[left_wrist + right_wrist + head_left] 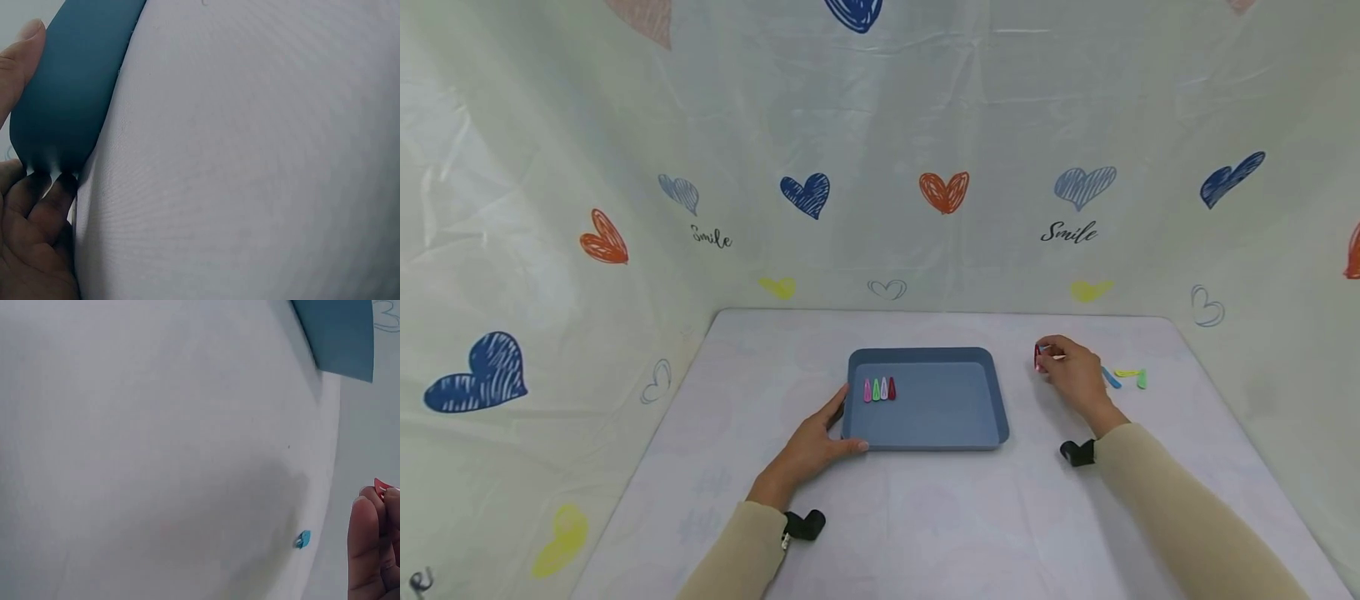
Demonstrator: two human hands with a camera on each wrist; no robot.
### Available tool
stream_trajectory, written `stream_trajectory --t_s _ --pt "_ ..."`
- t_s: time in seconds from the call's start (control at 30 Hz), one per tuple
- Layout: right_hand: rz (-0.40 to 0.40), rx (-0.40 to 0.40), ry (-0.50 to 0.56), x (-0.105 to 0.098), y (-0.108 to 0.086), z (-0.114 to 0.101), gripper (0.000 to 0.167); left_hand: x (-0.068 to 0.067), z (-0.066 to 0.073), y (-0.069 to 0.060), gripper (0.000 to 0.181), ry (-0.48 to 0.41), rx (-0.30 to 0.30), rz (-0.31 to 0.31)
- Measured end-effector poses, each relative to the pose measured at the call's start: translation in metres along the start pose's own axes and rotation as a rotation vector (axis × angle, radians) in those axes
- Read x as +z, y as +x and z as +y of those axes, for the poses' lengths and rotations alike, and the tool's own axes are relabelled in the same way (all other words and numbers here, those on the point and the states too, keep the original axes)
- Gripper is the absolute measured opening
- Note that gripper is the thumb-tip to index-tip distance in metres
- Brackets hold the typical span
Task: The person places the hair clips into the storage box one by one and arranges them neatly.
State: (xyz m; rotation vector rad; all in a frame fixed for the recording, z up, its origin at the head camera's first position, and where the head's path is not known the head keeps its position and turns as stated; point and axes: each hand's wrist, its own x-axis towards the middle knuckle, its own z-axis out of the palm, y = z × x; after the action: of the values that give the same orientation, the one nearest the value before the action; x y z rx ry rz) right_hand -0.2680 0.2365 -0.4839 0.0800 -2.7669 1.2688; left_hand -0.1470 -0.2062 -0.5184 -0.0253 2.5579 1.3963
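Note:
A blue-grey tray (925, 443) lies on the table, with a row of pink (867, 391), green (876, 390), pale (884, 388) and dark red (892, 389) hair clips near its left side. My left hand (808, 450) grips the tray's left edge; in the left wrist view the thumb is by the wall (69, 94) and the fingers (40, 206) curl at its end. Right of the tray, my right hand (1075, 379) pinches a red clip (1037, 357) above the table; its tip (379, 486) shows in the right wrist view.
Beyond my right hand lie blue (1111, 378), yellow (1126, 373) and green clips (1142, 380) on the white table (925, 517). A blue clip (303, 539) is also visible in the right wrist view. A heart-patterned curtain (880, 150) hangs behind and at the sides.

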Motion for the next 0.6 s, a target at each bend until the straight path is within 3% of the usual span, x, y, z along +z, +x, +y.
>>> stream_trajectory --t_s 0.6 --pt "0.060 -0.048 0.131 0.019 -0.008 -0.052 0.025 -0.001 0.002 -0.001 0.116 0.003 0.005 -0.001"
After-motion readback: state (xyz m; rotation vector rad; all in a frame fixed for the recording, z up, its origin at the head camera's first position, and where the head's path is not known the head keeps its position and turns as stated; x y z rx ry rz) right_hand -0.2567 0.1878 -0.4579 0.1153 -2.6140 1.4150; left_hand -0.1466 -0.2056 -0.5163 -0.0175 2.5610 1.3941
